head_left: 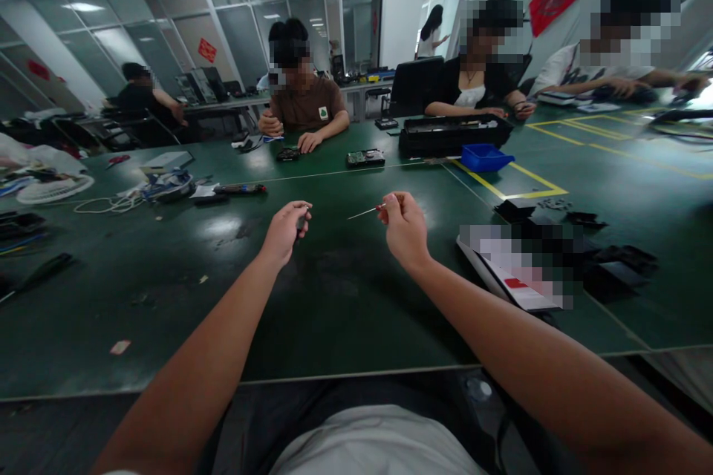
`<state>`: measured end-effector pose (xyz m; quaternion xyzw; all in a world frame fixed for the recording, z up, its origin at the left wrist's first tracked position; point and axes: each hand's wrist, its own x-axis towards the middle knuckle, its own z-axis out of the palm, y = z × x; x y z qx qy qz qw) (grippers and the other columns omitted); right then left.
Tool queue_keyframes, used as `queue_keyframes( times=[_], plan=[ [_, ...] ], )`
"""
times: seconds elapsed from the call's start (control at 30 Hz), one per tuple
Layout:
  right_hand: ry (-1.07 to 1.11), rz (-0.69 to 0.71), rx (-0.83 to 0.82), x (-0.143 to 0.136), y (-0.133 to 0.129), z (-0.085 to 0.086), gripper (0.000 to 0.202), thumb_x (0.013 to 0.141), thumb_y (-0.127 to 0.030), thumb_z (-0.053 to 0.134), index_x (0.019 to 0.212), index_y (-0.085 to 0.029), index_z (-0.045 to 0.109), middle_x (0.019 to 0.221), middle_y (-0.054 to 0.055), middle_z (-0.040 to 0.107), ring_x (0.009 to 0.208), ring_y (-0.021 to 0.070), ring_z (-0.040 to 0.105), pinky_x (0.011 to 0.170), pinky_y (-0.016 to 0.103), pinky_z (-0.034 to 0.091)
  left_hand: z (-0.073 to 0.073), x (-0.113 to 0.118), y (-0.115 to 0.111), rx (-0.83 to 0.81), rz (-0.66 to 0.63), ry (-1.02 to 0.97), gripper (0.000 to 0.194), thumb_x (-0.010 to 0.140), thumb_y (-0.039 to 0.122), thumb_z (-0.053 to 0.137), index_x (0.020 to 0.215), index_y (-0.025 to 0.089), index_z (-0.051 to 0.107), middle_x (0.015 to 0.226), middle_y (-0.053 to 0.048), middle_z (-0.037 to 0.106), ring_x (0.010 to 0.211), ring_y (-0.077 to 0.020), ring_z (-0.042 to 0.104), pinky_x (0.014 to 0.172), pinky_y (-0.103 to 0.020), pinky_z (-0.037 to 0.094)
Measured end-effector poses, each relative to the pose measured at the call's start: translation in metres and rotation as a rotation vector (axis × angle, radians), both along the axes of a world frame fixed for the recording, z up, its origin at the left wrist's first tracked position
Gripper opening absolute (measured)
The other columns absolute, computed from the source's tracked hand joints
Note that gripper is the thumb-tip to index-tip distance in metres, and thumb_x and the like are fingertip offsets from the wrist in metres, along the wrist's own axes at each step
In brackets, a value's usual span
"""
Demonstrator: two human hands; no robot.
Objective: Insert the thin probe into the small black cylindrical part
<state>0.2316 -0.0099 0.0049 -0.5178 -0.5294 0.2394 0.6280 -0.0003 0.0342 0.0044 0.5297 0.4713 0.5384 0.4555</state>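
Observation:
My right hand [406, 231] grips a thin screwdriver [363, 214] by its red handle, the slim metal shaft pointing left above the table. Most of that handle is hidden in my fingers. Across from the tip, my left hand [285, 231] is closed in a pinch around a small dark item [301, 224]. Fingers cover much of it, so its kind cannot be made out. Both hands are apart over the green table [334, 334]; the screwdriver tip touches nothing.
A person in brown [309, 100] works opposite, near a hard drive [365, 157]. Right of that are a long black device [454, 135] and a blue bin [483, 157]. Black plastic parts [618, 274] lie at right. Another screwdriver [242, 189] and tangled cables [167, 185] lie left.

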Motion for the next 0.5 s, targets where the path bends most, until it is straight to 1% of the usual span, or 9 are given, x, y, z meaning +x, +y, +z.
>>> queue_keyframes(
  times=[0.07, 0.17, 0.27, 0.37, 0.5],
  plan=[
    [-0.001, 0.007, -0.005, 0.0, 0.0, 0.0, 0.024, 0.099, -0.042, 0.044, 0.091, -0.024, 0.057, 0.076, 0.0, 0.064, 0.073, 0.0176, 0.06, 0.071, 0.035, 0.044, 0.008, -0.006, -0.001, -0.029, 0.018, -0.145, 0.019, 0.079, 0.035, 0.065, 0.086, 0.018, 0.06, 0.075, 0.001, 0.054, 0.052, -0.0093, 0.047, 0.043, -0.02, 0.031],
    [0.001, 0.015, -0.014, 0.0, 0.0, -0.001, 0.024, 0.099, -0.042, 0.044, 0.092, -0.023, 0.057, 0.077, 0.001, 0.064, 0.074, 0.0179, 0.061, 0.072, 0.035, 0.044, 0.018, -0.018, -0.002, -0.059, 0.099, -0.212, 0.022, 0.08, 0.037, 0.067, 0.081, 0.018, 0.056, 0.072, 0.001, 0.052, 0.05, -0.0085, 0.046, 0.042, -0.02, 0.032],
    [-0.004, 0.017, -0.011, 0.001, 0.001, -0.002, 0.025, 0.099, -0.044, 0.044, 0.092, -0.024, 0.057, 0.077, 0.001, 0.065, 0.073, 0.0179, 0.061, 0.071, 0.034, 0.044, 0.027, -0.034, -0.004, -0.098, 0.202, -0.251, 0.013, 0.082, 0.028, 0.06, 0.087, 0.016, 0.06, 0.07, 0.001, 0.053, 0.05, -0.0092, 0.047, 0.043, -0.02, 0.034],
    [-0.013, 0.022, -0.01, 0.001, 0.002, -0.003, 0.027, 0.098, -0.046, 0.044, 0.092, -0.024, 0.058, 0.077, 0.001, 0.065, 0.073, 0.0177, 0.06, 0.07, 0.034, 0.044, 0.033, -0.055, -0.007, -0.11, 0.306, -0.269, 0.017, 0.081, 0.02, 0.054, 0.094, 0.014, 0.063, 0.07, 0.0, 0.053, 0.051, -0.0102, 0.049, 0.045, -0.021, 0.036],
    [-0.003, 0.03, -0.016, 0.001, 0.002, -0.003, 0.027, 0.098, -0.047, 0.045, 0.092, -0.024, 0.058, 0.078, 0.001, 0.065, 0.074, 0.0177, 0.061, 0.07, 0.033, 0.044, 0.04, -0.087, -0.014, -0.085, 0.458, -0.227, 0.019, 0.074, 0.011, 0.051, 0.09, 0.012, 0.062, 0.071, -0.001, 0.054, 0.054, -0.01, 0.05, 0.05, -0.021, 0.038]
  ],
)
